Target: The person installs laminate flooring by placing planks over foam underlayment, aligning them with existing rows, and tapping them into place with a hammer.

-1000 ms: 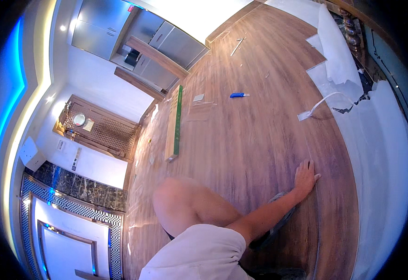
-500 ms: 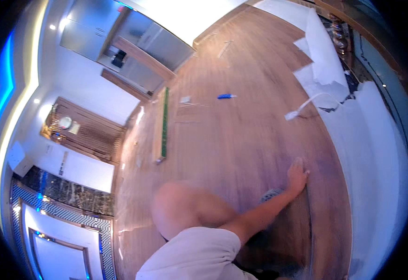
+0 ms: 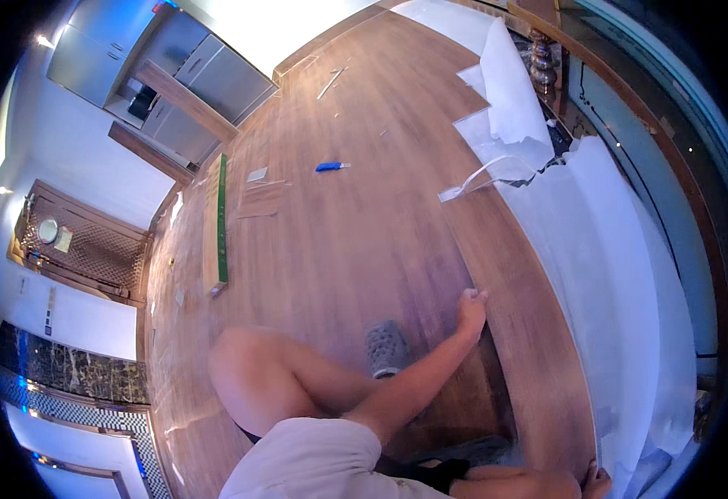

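Observation:
A long wood-look floor plank (image 3: 534, 349) lies lengthwise at my right, along the border of the laid flooring. My left hand (image 3: 471, 312) has its fingers curled at the plank's left edge, beside a dark, shadowed gap. At the lower right, my right hand (image 3: 597, 481) grips the plank's outer edge near its close end; part of that hand is cut off by the picture's rim. Below my left forearm shows a grey patterned shoe (image 3: 386, 349), next to my bent knee.
White underlay sheet (image 3: 614, 291) spreads right of the plank, torn and folded farther up. A white strip (image 3: 472, 179) lies near the plank's far end. A blue-handled cutter (image 3: 329, 167) and a long green-sided box (image 3: 222, 220) rest on the wood floor (image 3: 339, 241).
The view has shifted, moving the scene leftward. My left hand has gone from flat to curled at the plank's edge. The dark gap beside it looks wider, and my right hand now shows.

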`<control>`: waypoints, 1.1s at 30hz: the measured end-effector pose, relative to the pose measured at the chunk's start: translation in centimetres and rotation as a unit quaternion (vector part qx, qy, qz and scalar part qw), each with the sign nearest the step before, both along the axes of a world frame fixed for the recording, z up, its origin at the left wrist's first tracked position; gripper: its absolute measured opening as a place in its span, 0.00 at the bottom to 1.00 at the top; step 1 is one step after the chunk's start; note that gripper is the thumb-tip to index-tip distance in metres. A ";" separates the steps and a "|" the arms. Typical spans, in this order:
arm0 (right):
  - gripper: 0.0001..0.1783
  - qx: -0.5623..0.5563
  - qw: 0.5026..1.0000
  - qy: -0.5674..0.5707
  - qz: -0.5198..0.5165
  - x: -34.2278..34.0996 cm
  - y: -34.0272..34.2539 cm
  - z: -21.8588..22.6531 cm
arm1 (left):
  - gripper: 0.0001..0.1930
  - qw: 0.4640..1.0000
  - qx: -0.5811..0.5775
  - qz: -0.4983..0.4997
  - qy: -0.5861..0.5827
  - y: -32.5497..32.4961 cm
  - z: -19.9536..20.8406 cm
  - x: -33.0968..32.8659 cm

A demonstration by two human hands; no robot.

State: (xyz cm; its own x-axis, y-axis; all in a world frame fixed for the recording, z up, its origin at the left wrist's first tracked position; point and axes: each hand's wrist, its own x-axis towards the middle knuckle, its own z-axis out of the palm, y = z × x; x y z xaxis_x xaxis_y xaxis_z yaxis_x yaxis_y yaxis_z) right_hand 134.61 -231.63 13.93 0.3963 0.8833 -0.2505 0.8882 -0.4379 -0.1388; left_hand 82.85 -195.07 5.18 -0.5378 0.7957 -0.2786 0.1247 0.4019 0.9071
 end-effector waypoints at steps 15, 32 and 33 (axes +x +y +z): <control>0.37 0.062 0.998 -0.030 0.001 -8.7 10.4 7.7 | 0.23 0.964 0.037 0.212 -0.154 4.9 16.2 -4.6; 0.22 0.051 0.926 0.327 0.182 -47.2 57.4 64.2 | 0.21 0.907 0.252 0.213 -0.263 25.7 76.3 -26.3; 0.22 0.057 0.914 0.351 0.195 -50.4 59.4 67.9 | 0.20 0.908 0.266 0.219 -0.238 26.1 79.8 -27.7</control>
